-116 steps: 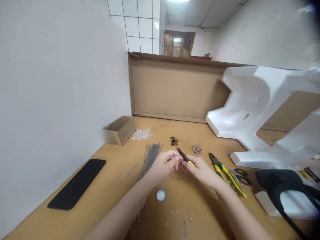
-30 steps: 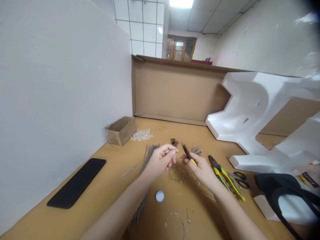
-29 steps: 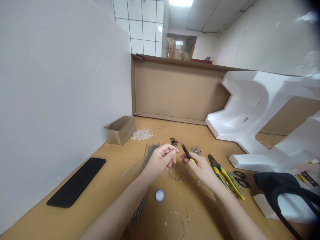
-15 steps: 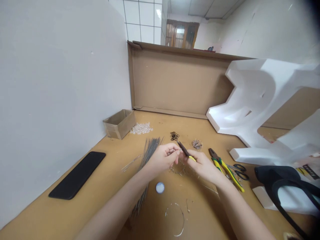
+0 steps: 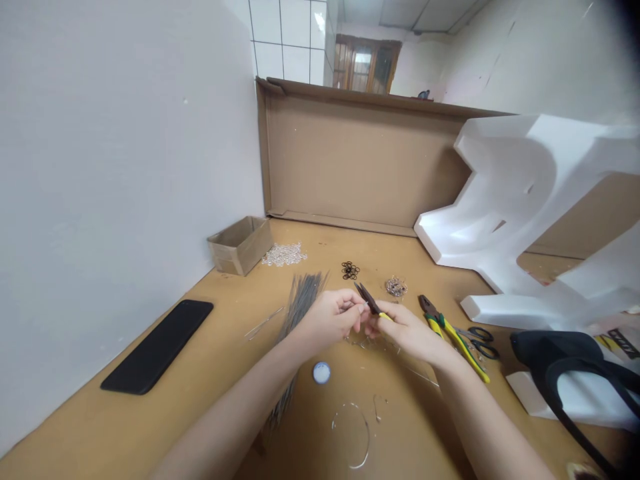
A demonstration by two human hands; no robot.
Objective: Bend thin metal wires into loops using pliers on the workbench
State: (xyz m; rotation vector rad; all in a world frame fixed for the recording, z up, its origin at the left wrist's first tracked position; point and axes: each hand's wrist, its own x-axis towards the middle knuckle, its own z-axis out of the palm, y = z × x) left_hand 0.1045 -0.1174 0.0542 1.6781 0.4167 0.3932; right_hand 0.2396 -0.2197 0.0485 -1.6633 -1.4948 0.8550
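One head-worn camera looks from above the near edge of the workbench (image 5: 150, 427); it faces forward and down; the view is close on the left hand (image 5: 330, 320) and right hand (image 5: 405, 330), at lower centre; it reaches past the far edge to an upright cardboard sheet (image 5: 360, 157); a white wall (image 5: 115, 173) fills the left side.

— Small pliers (image 5: 367, 299)?
— Dark metal nose, glossy yellow plastic handle.
— Worktop (image 5: 415, 433)?
— Smooth, matt board.
— Block (image 5: 520, 193)?
— White foam, matt, faintly rough.
— Box (image 5: 240, 247)?
— Plain brown cardboard.
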